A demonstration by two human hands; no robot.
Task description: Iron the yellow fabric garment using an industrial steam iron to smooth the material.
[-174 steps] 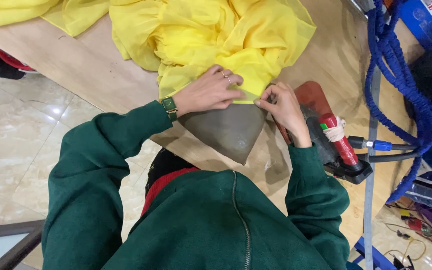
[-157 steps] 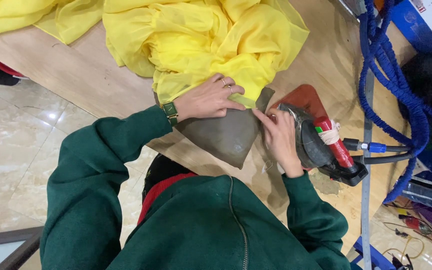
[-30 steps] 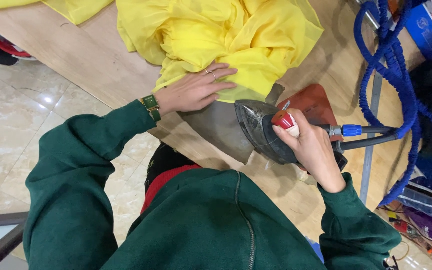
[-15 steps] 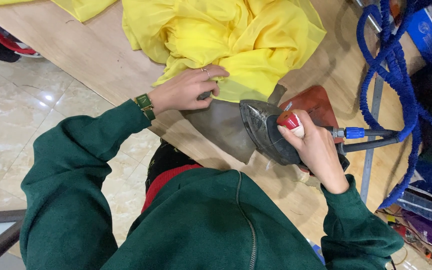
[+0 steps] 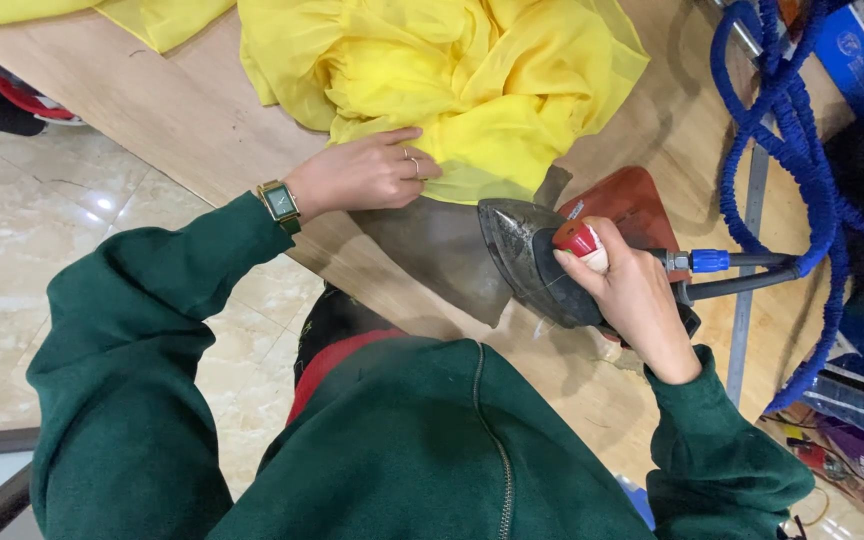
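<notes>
A heap of yellow fabric [image 5: 452,80] lies on the wooden table [image 5: 172,110]. My left hand [image 5: 367,172] presses flat on the fabric's near edge, where it meets a dark grey pressing pad [image 5: 442,245]. My right hand [image 5: 627,290] grips the handle of a dark steam iron [image 5: 527,260], thumb by its red knob. The iron's tip sits on the pad, just right of my left hand. A reddish iron rest [image 5: 627,200] lies behind the iron.
A blue coiled hose [image 5: 782,110] and a black cord run from the iron's back to the right. Bags and clutter fill the right edge. Tiled floor [image 5: 12,300] lies left of the table. A green watch [image 5: 278,203] sits on my left wrist.
My right hand left the fabric, took the iron from its rest and moved it left onto the pad. My left hand stayed pressed on the fabric's edge.
</notes>
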